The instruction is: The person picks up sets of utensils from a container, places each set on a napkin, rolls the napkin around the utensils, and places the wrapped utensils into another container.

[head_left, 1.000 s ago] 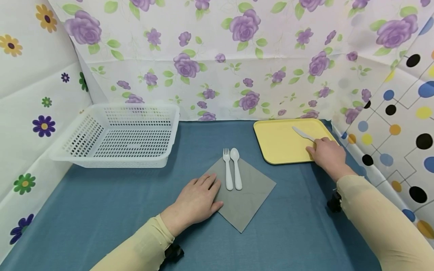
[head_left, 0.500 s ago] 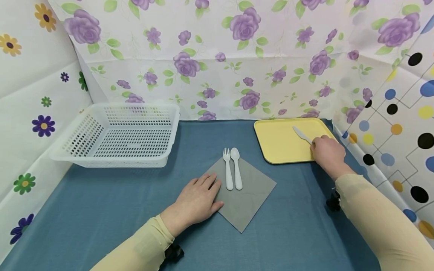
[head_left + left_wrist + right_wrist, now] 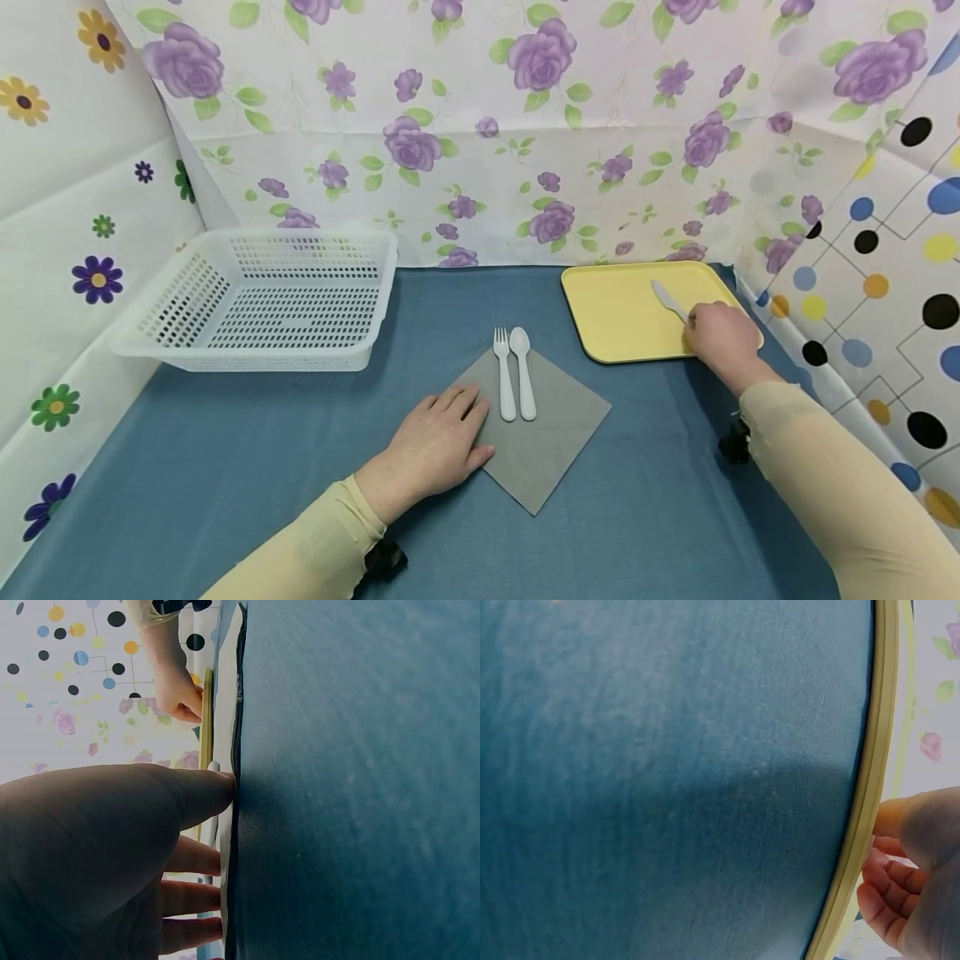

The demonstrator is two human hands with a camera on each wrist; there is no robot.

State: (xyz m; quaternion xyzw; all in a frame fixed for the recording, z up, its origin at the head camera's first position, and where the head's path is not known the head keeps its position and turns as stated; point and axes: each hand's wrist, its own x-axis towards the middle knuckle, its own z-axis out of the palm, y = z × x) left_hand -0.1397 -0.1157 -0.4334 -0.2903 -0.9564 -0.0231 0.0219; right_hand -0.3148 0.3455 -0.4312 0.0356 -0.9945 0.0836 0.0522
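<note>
In the head view, a counter with a blue cloth cover is being bordered at the back by a floral curtain. Near this back edge, a white perforated plastic basket is standing at the left and a yellow rounded rectangular tray at the right, a broad strip of blue being left between them. More blue is being left in front of each. A flat grey square sheet is lying between, one corner pointing toward the person; the heads of a white fork and a white spoon are projecting past its far edges. The left hand is being rested on its left corner, fingers nearly straight, slightly apart, gripping nothing. A pale table knife is being pinched by the handle in the curled fingers of the right hand, over the tray; whether it is being lifted cannot be told. Since the first frame, the knife has been turned slightly steeper; the left hand is being kept in place. One fork, one spoon and one knife are being counted.

In the left wrist view, the sheet's near edge is being touched by the thumb.

In the right wrist view, curled fingers are being shown beyond the tray's rim, their hold mostly hidden.
</note>
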